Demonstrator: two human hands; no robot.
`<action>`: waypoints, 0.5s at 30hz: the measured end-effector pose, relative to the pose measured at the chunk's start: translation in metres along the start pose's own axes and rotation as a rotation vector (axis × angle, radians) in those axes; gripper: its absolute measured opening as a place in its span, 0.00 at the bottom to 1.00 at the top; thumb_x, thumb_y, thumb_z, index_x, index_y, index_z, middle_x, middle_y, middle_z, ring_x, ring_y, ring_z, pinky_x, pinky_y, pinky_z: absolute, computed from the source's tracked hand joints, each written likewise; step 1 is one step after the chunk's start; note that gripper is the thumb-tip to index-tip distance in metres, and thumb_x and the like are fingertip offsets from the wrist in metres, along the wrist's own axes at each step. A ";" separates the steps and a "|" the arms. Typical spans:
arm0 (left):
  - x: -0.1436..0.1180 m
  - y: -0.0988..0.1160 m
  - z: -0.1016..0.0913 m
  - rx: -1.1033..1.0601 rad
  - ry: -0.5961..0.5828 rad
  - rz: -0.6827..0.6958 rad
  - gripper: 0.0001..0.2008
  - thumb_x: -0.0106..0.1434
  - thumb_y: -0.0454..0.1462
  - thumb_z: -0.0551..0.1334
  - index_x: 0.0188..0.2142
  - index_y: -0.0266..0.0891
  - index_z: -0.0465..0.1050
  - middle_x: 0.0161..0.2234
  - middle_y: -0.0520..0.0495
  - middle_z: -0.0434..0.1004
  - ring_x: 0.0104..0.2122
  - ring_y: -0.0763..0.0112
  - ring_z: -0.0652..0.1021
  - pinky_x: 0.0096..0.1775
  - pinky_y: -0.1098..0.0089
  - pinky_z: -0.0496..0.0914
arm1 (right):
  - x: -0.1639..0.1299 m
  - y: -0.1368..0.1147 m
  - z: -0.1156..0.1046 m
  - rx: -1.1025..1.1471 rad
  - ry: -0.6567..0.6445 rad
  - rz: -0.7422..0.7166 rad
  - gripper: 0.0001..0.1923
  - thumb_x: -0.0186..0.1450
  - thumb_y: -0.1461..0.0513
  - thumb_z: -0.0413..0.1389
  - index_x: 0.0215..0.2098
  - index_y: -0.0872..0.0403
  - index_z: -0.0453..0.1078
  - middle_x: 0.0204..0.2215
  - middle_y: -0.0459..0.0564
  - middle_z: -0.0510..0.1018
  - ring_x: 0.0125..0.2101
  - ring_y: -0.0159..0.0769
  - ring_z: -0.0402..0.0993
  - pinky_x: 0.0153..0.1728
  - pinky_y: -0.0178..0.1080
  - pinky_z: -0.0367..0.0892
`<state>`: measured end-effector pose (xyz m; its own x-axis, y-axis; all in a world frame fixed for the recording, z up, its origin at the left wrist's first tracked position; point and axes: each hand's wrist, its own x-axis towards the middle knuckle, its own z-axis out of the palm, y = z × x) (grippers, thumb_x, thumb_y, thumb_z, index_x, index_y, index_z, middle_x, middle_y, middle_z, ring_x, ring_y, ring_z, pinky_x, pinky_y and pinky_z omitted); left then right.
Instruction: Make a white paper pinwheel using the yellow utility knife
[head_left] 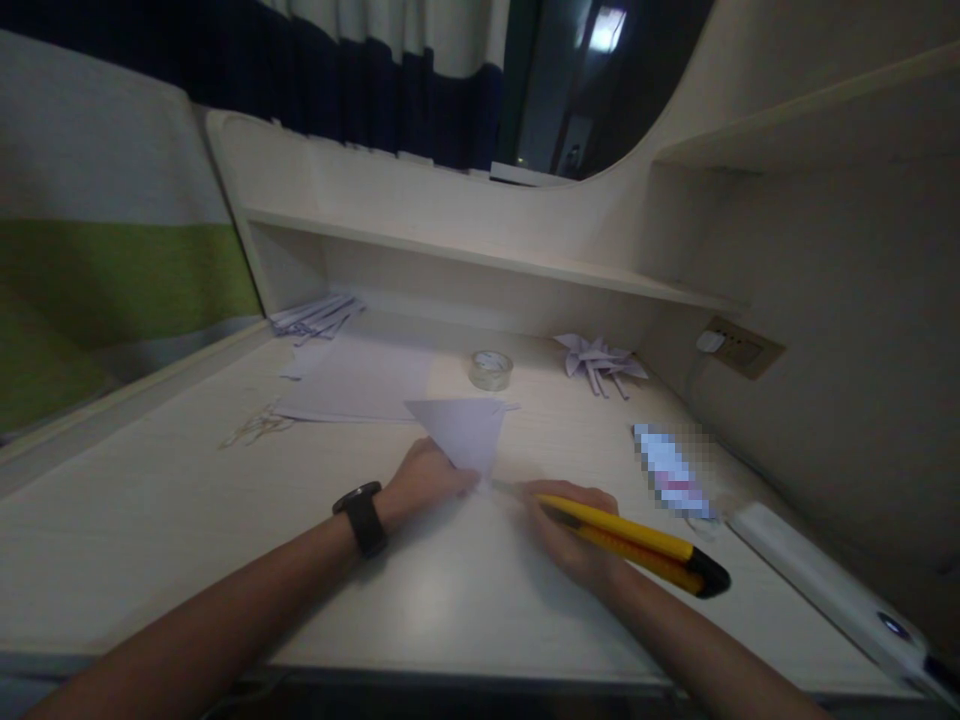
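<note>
My left hand [435,478], with a dark watch [364,515] on its wrist, is closed on the lower corner of a folded white paper triangle [465,432]. In my right hand [574,530] is a yellow utility knife [622,535] with a black end cap. Its blade points left, towards the paper's lower corner, and is blurred; whether it touches the paper I cannot tell. Just behind the triangle stands a roll of clear tape [491,370].
White paper sheets [352,375] lie at the back left, with rolled paper strips [319,318] behind them and thin strings [255,428] in front. Paper pinwheels [598,360] sit at the back right. A blurred-out phone-like item [671,475] and a long white device [817,580] lie at the right.
</note>
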<state>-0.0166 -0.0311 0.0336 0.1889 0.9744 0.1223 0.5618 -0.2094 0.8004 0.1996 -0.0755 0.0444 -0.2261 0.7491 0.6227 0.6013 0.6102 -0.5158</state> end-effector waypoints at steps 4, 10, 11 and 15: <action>-0.001 0.003 -0.001 0.023 0.006 -0.002 0.08 0.49 0.36 0.61 0.29 0.37 0.76 0.20 0.48 0.76 0.29 0.63 0.76 0.31 0.69 0.67 | 0.000 0.001 0.001 0.020 -0.028 0.009 0.07 0.60 0.59 0.56 0.31 0.51 0.75 0.26 0.48 0.81 0.26 0.37 0.78 0.31 0.38 0.73; -0.001 0.005 -0.002 0.036 -0.009 0.015 0.08 0.50 0.36 0.61 0.29 0.36 0.76 0.20 0.48 0.76 0.29 0.63 0.76 0.31 0.69 0.67 | 0.001 0.002 0.002 0.064 -0.083 0.022 0.07 0.60 0.59 0.55 0.32 0.50 0.75 0.27 0.47 0.81 0.27 0.36 0.78 0.30 0.36 0.73; -0.001 0.005 -0.002 0.039 -0.007 0.019 0.08 0.50 0.36 0.61 0.29 0.36 0.76 0.20 0.48 0.76 0.29 0.63 0.76 0.31 0.69 0.67 | 0.001 0.002 0.003 0.066 -0.084 0.023 0.07 0.60 0.59 0.55 0.32 0.51 0.75 0.27 0.47 0.81 0.27 0.36 0.78 0.30 0.36 0.73; -0.001 0.005 -0.002 0.039 0.002 0.031 0.07 0.50 0.36 0.61 0.28 0.37 0.76 0.20 0.48 0.75 0.30 0.63 0.76 0.32 0.69 0.67 | 0.000 0.001 0.003 0.040 -0.097 0.040 0.08 0.60 0.59 0.55 0.30 0.52 0.76 0.27 0.49 0.81 0.27 0.37 0.78 0.31 0.38 0.74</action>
<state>-0.0160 -0.0326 0.0388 0.2050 0.9676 0.1475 0.5865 -0.2421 0.7729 0.1978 -0.0738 0.0416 -0.2763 0.7934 0.5424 0.5807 0.5875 -0.5635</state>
